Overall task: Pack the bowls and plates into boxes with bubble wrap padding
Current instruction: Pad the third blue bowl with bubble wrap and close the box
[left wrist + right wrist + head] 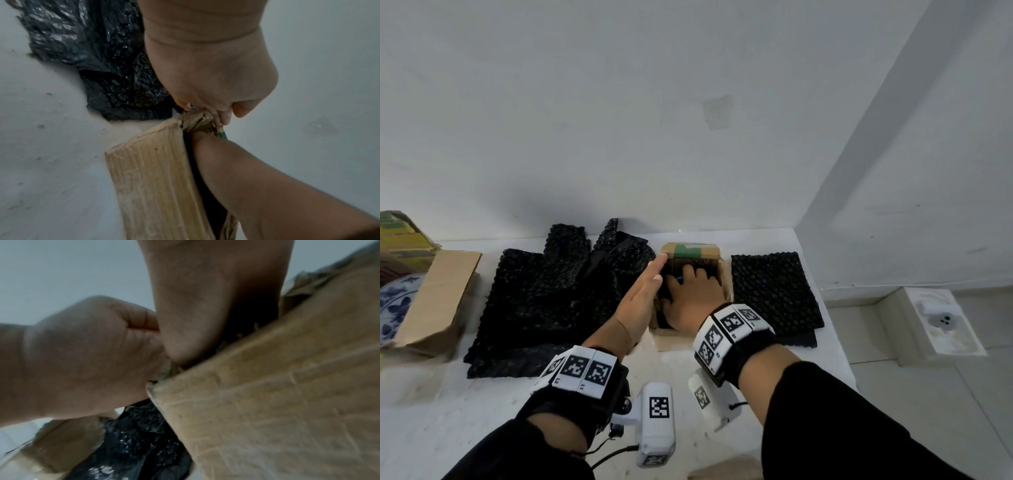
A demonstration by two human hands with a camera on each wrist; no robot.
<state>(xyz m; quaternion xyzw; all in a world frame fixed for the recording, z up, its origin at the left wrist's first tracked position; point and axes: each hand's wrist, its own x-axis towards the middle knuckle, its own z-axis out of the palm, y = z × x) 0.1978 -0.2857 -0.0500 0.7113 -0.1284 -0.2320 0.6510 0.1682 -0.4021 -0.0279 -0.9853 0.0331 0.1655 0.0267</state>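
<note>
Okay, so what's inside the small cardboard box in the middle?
The right hand reaches into the small cardboard box over black bubble wrap, with something blue beside its fingers. The hand covers whatever lies beneath.

White counter bearing boxes, seemingly bubble wrap

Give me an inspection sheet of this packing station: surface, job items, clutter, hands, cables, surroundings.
Surface: white table, pale and faintly speckled.
Job's things: small cardboard box open on top, green tape on its far flap; black bubble wrap pile left of it, flat black bubble wrap sheet right; blue-and-white plate at far left.
Clutter: larger open cardboard box beside the plate; stacked cartons behind it.
Hands: left hand flat against the small box's left side; right hand reaches inside, contents hidden.
Cables: thin black leads at both wrist cameras.
Surroundings: white walls, tiled floor, white object on the floor at right.
</note>
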